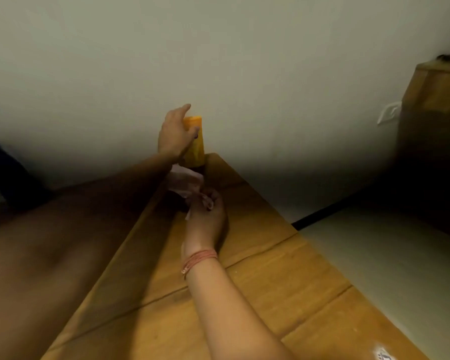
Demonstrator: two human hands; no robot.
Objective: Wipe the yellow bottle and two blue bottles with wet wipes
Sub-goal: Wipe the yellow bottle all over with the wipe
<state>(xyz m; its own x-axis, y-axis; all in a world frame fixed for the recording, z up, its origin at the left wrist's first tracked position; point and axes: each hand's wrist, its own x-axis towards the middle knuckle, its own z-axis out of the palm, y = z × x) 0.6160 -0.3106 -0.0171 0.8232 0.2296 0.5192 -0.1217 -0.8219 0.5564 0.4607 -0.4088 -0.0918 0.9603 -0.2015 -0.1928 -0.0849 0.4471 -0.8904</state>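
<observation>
The yellow bottle [196,141] stands upright at the far end of the wooden table [270,268], close to the wall. My left hand [176,133] is at its upper part, thumb across the front and fingers spread; a firm grip is hard to judge. Below the bottle, my right hand [208,211] pinches a crumpled white wet wipe [185,181]. A dark object sits under the wipe, too dim to identify. No blue bottles are visible.
A plain pale wall [218,61] rises behind the table. A wooden cabinet [437,100] stands at the right, with a white wall socket [389,113] beside it. Pale floor [387,255] lies right of the table edge. A dark shape [8,172] sits far left.
</observation>
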